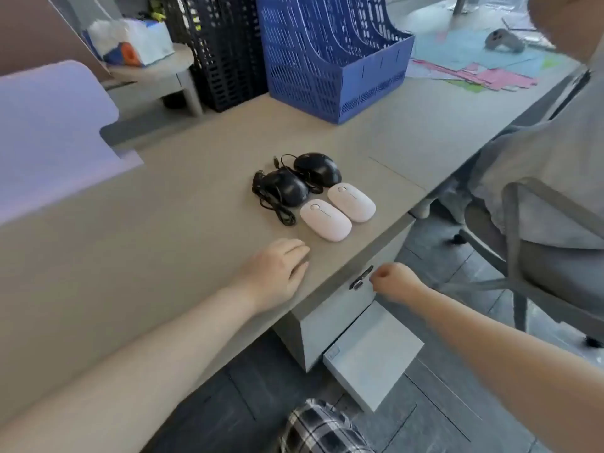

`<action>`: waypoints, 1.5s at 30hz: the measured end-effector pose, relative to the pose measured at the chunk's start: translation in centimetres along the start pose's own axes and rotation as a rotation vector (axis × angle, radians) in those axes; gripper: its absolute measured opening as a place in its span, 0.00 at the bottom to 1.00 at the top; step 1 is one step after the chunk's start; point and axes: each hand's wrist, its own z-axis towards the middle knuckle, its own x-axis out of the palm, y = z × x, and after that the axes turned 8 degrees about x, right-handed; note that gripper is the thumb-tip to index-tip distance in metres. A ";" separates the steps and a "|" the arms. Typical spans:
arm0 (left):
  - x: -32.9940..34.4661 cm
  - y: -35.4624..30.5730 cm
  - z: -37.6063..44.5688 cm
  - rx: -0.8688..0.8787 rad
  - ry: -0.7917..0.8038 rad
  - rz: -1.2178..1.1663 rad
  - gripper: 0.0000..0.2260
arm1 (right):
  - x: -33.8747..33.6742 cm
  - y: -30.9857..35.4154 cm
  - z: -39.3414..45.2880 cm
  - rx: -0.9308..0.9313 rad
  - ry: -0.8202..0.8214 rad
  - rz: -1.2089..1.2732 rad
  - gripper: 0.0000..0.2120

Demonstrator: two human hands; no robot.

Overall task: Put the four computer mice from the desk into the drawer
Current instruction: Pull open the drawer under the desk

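Observation:
Four computer mice lie grouped near the desk's (163, 256) front edge. Two are black wired mice, one on the left (286, 190) and one on the right (317, 169), with their cables tangled beside them. Two pale pink mice sit in front of them, one nearer me (326, 220) and one to its right (352, 202). My left hand (277, 273) rests palm down on the desk just short of the nearer pink mouse, holding nothing. Below the desk edge is the drawer front (333, 318) with its dark handle (361, 277). My right hand (395, 281) is curled into a fist right beside that handle.
A light grey box-like unit (372, 354) juts out under the drawer front. A blue file rack (330, 57) and a black one (222, 50) stand at the back. A person sits on a grey chair (536, 256) to the right. Coloured papers (483, 70) lie far right.

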 end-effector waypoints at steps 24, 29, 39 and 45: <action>2.0 -0.2 -0.4 -0.203 -0.018 0.082 0.20 | 5.5 -2.4 3.0 0.089 0.151 0.718 0.12; 2.0 -0.7 -0.5 -0.207 -0.029 0.107 0.20 | 4.5 -4.8 1.2 0.116 0.170 0.756 0.09; 2.8 -1.4 -0.6 -0.276 -0.041 0.107 0.21 | 3.4 -7.7 -1.6 -0.720 -0.411 -0.373 0.21; 3.0 -2.0 -1.0 -0.293 -0.050 0.134 0.21 | 0.1 -7.4 -2.4 -0.731 -0.232 -0.477 0.17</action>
